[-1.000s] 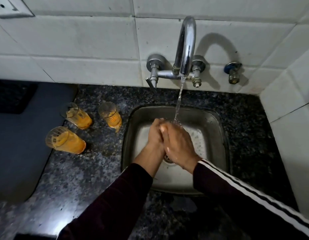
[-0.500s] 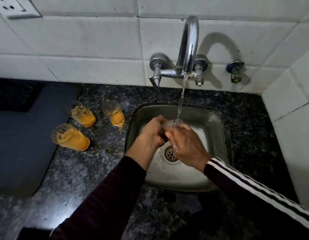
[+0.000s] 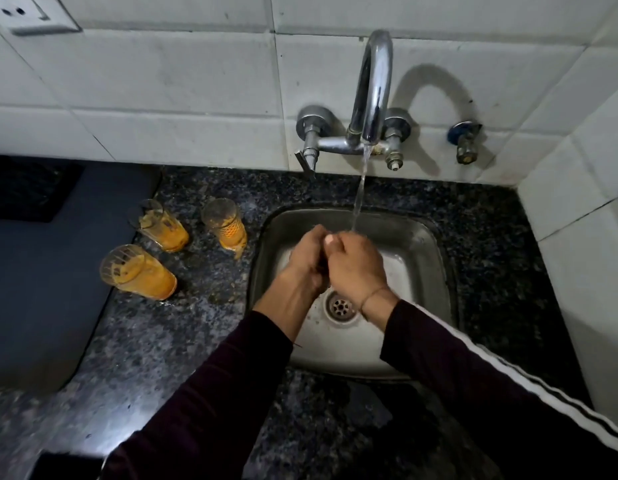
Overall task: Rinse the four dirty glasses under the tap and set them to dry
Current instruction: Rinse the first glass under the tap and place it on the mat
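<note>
Three dirty glasses smeared with orange residue stand on the dark granite counter left of the sink: one at the back left [image 3: 162,226], one nearest the sink [image 3: 226,225], one in front [image 3: 141,273]. Over the steel sink [image 3: 435,271], my left hand [image 3: 307,258] and my right hand [image 3: 357,265] are pressed together with fingers closed around a clear glass that is almost wholly hidden between them. Water [image 3: 359,199] runs from the chrome tap [image 3: 373,88] onto the top of my right hand.
The drain [image 3: 340,306] shows just below my hands. A dark blue mat [image 3: 41,289] covers the counter at the left. White tiled walls close the back and the right side [image 3: 577,254]. A small valve [image 3: 465,142] sticks out right of the tap.
My hands have closed tighter together under the stream, so the clear glass seen between them half a second ago is now covered. The three glasses on the counter have not moved.
</note>
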